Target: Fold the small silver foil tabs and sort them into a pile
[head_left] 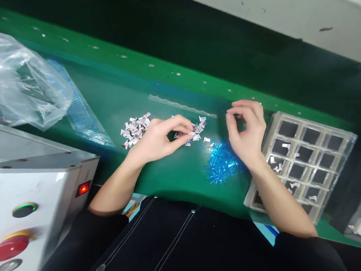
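Observation:
My left hand (pixel 163 136) is closed in a pinch, thumb and forefinger on a small white-and-silver piece (pixel 193 133). Just beyond its fingertips lies a loose cluster of similar pieces (pixel 199 128). Another pile of them (pixel 134 131) is heaped at the left of this hand, partly covered by it. My right hand (pixel 247 131) hovers to the right, thumb and fingertips brought together; anything between them is too small to make out. Below its fingers sits a heap of shiny blue slivers (pixel 222 163), and one white piece (pixel 207 140) lies between the two groups.
A clear compartment tray (pixel 298 127) with dark cells stands at right, several white pieces in it. A thin clear strip (pixel 183 106) lies behind the piles. Plastic bags (pixel 24 79) and a grey machine with a red button (pixel 9 248) occupy the left of the green tabletop (pixel 170 179).

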`<state>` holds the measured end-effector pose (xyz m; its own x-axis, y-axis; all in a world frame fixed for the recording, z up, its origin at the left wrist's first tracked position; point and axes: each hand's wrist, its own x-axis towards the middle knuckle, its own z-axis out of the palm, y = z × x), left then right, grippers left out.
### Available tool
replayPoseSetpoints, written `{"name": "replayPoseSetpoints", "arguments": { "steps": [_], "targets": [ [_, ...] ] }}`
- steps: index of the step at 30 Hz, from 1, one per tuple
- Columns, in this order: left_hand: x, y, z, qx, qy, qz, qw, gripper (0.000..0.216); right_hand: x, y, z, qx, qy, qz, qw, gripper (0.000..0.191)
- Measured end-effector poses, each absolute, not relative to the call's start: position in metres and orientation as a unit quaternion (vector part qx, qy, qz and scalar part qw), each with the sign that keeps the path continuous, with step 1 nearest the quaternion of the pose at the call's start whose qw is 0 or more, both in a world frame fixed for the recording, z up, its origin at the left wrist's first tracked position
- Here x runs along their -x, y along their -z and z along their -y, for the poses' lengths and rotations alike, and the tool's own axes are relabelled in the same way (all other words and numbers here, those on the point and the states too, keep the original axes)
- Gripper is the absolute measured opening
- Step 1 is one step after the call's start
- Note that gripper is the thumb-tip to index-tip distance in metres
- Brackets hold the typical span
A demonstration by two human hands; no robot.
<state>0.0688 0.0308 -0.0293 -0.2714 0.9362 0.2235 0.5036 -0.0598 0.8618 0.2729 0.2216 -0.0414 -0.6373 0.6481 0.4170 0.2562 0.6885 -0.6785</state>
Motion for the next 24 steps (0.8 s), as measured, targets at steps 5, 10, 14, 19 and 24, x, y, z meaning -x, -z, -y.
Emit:
{"name": "replayPoseSetpoints", "arguments": {
  "steps": [5, 10, 14, 19, 24],
  "targets": [
    [-0.080, 0.032, -0.035, -0.532, -0.473, -0.654, 0.256, 0.011, -0.268, 0.022, -0.197, 0.181, -0.428, 0.825, 0.322, 0.006],
    [-0.085, 0.036, -0.038, -0.536, -0.484, -0.643, 0.255, 0.009, -0.269, 0.023, -0.184, 0.149, -0.481, 0.822, 0.267, 0.005],
    [-0.088, 0.035, -0.039, -0.539, -0.495, -0.631, 0.259, 0.009, -0.269, 0.028, -0.183, 0.142, -0.468, 0.828, 0.274, 0.006],
    [-0.089, 0.034, -0.039, -0.552, -0.482, -0.632, 0.250, 0.008, -0.269, 0.029, -0.182, 0.151, -0.447, 0.841, 0.267, 0.007],
    [-0.089, 0.036, -0.039, -0.562, -0.458, -0.643, 0.246, 0.006, -0.270, 0.031, -0.182, 0.153, -0.440, 0.846, 0.259, 0.008]
  ]
}}
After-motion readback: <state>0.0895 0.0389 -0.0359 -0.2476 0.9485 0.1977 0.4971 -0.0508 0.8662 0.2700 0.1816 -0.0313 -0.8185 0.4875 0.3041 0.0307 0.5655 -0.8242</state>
